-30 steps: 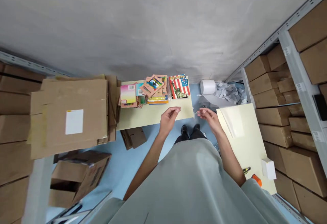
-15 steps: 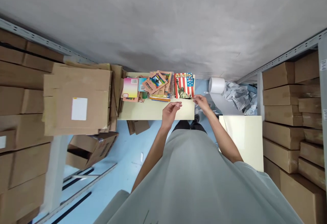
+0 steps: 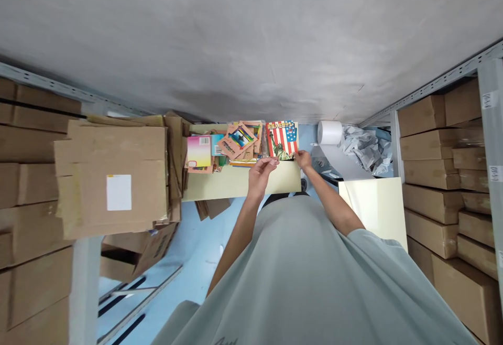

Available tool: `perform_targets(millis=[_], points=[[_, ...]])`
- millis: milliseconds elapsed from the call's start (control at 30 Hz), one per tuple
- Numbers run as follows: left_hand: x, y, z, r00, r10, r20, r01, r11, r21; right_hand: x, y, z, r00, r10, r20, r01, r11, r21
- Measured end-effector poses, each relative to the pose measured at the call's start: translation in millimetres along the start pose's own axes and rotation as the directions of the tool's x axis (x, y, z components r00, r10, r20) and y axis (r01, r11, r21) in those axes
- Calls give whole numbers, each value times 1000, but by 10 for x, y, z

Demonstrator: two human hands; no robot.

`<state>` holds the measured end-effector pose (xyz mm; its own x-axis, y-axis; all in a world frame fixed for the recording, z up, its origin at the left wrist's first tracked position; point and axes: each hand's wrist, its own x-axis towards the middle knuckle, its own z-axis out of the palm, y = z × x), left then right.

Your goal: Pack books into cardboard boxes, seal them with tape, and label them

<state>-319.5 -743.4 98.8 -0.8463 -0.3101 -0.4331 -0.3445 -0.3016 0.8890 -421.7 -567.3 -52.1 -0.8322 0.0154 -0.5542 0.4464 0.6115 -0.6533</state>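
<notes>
A book (image 3: 281,140) with red and white stripes, a starred blue patch and a Statue of Liberty lies on the cream table (image 3: 239,183) in front of me. My right hand (image 3: 303,160) is closed at the book's near right corner, fingertips on its edge. Just off the near left corner, my left hand (image 3: 260,176) is pinched, thumb against fingers; whatever may be between them is too small to make out. Left of the book lie several small picture booklets (image 3: 240,140), some in clear plastic, beside a pink-and-yellow book (image 3: 198,152) with a barcode.
Flattened cardboard (image 3: 145,177) is piled at the table's left end. To the right are a white roll (image 3: 330,132), crumpled grey wrapping (image 3: 361,143) and a second cream table (image 3: 377,203). Boxes fill shelves on the left (image 3: 35,229) and right (image 3: 430,174). A wall rises behind.
My right hand has moved in from beside the table to the book's near right corner. My left hand stays pinched near the book's front edge. The view has tilted slightly.
</notes>
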Motion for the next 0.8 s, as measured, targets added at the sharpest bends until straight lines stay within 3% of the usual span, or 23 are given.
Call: perform_targets(millis=[100,233,367,467,567,667,800], points=[[45,-30,-117,1000,-20,-7,20,1000,-10,-30,-67,7,995,82,-65,-78,995,62],[130,-116,-258,998,-64,7,64,998,-13,-234,-182,-25,993,74,-91,-52,973,226],[263,-242,-333,991,-117,71,115,993,23,-667,-172,-212,990,44,-131,13,914,406],[373,-352,-290,973,-176,147,165,983,86,-1148,-47,-469,982,14,-190,101,807,582],[429,-485,-101,937,-228,264,188,968,168,-1745,112,-724,962,105,-253,98,729,677],[362,-635,225,879,-275,390,200,954,224,-2369,251,-877,916,234,-326,106,642,760],[85,-811,718,734,-381,562,275,924,267,-3077,425,-906,806,411,-426,158,545,824]])
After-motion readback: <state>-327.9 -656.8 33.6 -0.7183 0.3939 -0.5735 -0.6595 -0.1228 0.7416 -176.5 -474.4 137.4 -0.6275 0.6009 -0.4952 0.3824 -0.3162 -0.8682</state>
